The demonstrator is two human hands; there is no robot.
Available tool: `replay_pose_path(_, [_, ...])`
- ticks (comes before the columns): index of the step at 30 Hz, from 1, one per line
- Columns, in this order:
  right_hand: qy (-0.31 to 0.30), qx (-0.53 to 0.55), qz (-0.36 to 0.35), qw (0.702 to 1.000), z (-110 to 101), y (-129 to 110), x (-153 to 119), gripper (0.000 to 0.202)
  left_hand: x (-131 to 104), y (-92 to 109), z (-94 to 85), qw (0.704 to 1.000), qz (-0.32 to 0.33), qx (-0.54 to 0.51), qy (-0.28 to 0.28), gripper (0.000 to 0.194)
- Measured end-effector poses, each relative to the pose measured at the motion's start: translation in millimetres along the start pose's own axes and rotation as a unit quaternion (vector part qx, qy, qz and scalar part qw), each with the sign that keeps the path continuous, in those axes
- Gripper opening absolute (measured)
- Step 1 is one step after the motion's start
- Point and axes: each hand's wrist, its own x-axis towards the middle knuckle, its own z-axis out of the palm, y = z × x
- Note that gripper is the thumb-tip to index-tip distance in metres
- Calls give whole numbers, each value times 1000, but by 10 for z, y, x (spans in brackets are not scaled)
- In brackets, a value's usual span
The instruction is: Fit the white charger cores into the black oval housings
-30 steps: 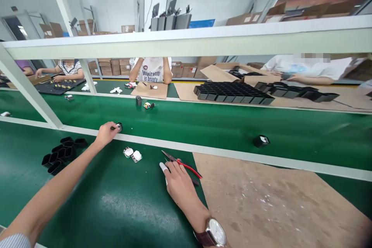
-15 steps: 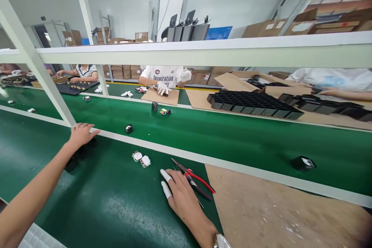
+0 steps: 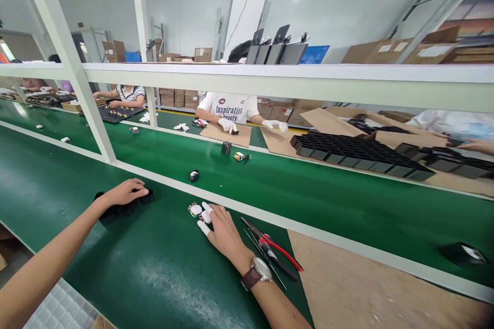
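My left hand (image 3: 127,193) lies over a row of black plastic cases (image 3: 125,209) on the green bench, fingers stretched across their tops. Part of the row is hidden beneath it. My right hand (image 3: 223,229), with white finger cots on two fingers and a watch on the wrist, is over the nearer of two small circuit boards with white pads. Its thumb and forefinger are apart around that board (image 3: 206,216). The other board (image 3: 195,209) lies just left. Red-and-black long-nose pliers (image 3: 270,244) and thin metal tweezers (image 3: 266,260) rest to the right.
A white rail (image 3: 170,181) separates my bench from the green conveyor belt (image 3: 309,200), which carries black cases and a loose board. Brown cardboard (image 3: 370,272) covers the right side. A white post (image 3: 87,97) stands at left. Across the belt, a gloved co-worker (image 3: 231,110) handles parts beside stacked black cases (image 3: 358,154).
My right hand has moved left from beside the pliers to the circuit boards. My left hand has come down onto the black cases, away from the post. The view has shifted left.
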Motion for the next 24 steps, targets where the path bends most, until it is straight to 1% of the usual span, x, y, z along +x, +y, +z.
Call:
replay_pose_path(2, [-2, 3, 7, 1000, 6, 3, 3, 38, -70, 32, -38, 1000, 0, -2, -19, 56])
replay_pose_path(4, [-3, 3, 14, 1000, -27, 18, -86, 42, -195, 9, -125, 1000, -24, 5, -13, 62])
replay_pose_path(7, [0, 25, 18, 1000, -139, 41, -334, 48, -438, -75, -277, 998, -59, 26, 11, 84])
replay_pose_path(8, [2, 39, 16, 999, -187, 41, -423, 51, -509, -96, -308, 997, -61, 33, 14, 87])
replay_pose_path(9, [2, 55, 11, 998, -236, 36, -505, 53, -564, -106, -319, 997, -59, 40, 18, 87])
replay_pose_path(10, [1, 72, 3, 997, -284, 25, -575, 55, -599, -103, -307, 997, -53, 50, 25, 83])
replay_pose_path(12, [-7, 97, -15, 995, -373, -7, -677, 56, -599, -55, -215, 995, -30, 75, 51, 70])
replay_pose_path(14, [-19, 107, -29, 994, -442, -41, -737, 58, -517, 29, -61, 991, -4, 110, 73, 60])
replay_pose_path(17, [-34, 102, -31, 994, -495, -71, -806, 53, -311, 168, 170, 984, 17, 160, 76, 54])
replay_pose_path(19, [-34, 86, -26, 995, -498, -78, -856, 46, -176, 268, 264, 981, 27, 178, 71, 50])
replay_pose_path(21, [-23, 68, -23, 997, -483, -81, -901, 42, -79, 413, 309, 983, 38, 166, 72, 45])
replay_pose_path(22, [-16, 64, -23, 998, -472, -82, -917, 41, -49, 515, 326, 986, 44, 144, 72, 43])
replay_pose_path(24, [4, 69, -19, 997, -453, -81, -932, 42, -23, 778, 382, 993, 63, 75, 62, 38])
